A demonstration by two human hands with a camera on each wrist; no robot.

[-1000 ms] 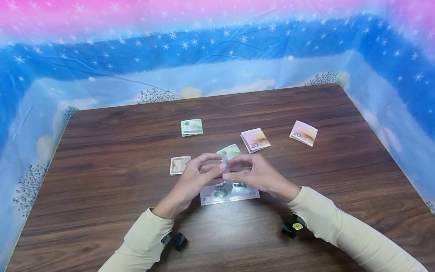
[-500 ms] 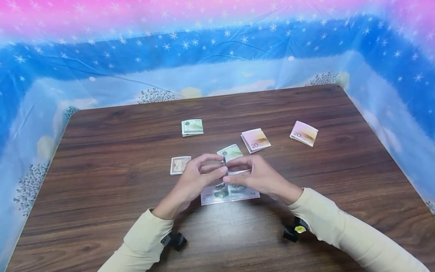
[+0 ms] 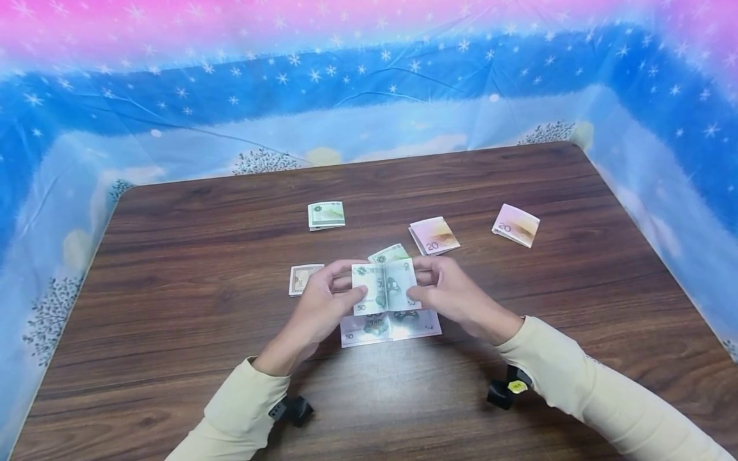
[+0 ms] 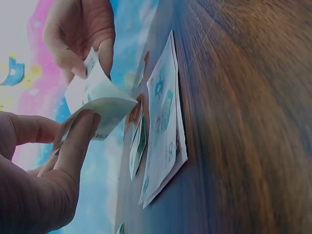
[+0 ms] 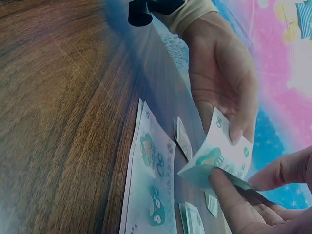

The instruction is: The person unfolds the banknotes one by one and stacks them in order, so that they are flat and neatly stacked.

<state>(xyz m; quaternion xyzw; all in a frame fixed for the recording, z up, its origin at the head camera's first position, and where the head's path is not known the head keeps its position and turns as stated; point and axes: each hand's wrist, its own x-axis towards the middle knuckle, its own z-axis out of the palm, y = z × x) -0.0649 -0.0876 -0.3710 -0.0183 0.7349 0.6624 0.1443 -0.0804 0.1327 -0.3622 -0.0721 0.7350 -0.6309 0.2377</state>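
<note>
The left hand point(image 3: 316, 304) came in from the worktop's near side, its thumb on the front of a creased 50 note point(image 3: 371, 285) and its other fingers behind, pinching the left end. The right hand point(image 3: 455, 296) mirrored it, thumb and fingers pinching the right end, so the note stood raised and unfolded between them, above the middle of the worktop point(image 3: 173, 301). Both forearms wore pale yellow sleeves point(image 3: 230, 403). On the dark wood-grain surface, left to right, lay a brown folded note point(image 3: 301, 280), partly hidden by the left hand; a green folded note point(image 3: 326, 216) nearer the far edge; a flat 50 note point(image 3: 366, 334) below the hands; another green folded note point(image 3: 392, 252), just behind the raised one; a pink 20 note point(image 3: 437, 235), folded; and a second pink 20 point(image 3: 516, 225), nearest the right edge. A pink-and-blue snowflake cloth point(image 3: 357, 77) hung beyond the far edge and along both sides. Half a second earlier the held note had shown edge-on, with the fingers close together; now the hands had drawn apart and its face was spread, while the notes on the worktop lay where they had been.
</note>
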